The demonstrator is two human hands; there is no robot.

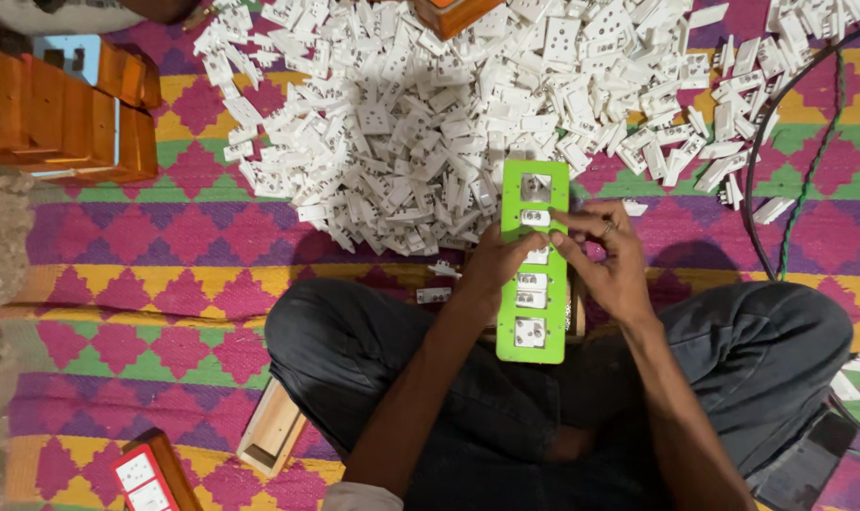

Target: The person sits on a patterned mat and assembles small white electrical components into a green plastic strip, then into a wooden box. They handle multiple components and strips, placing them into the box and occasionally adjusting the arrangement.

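We sit cross-legged, both hands meeting over one green plate point(533, 326) that rests on our lap. The left hand point(494, 265) steadies its edge; the right hand point(608, 255) pinches what seems a small white socket piece point(536, 218). Beyond, one heap of white parts point(468, 114) covers the woven floor mat point(165, 237).

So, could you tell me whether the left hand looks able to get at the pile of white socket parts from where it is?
Probably yes: the left hand rests on the green plate, and the pile of white socket parts lies just beyond it on the mat, with nothing between.
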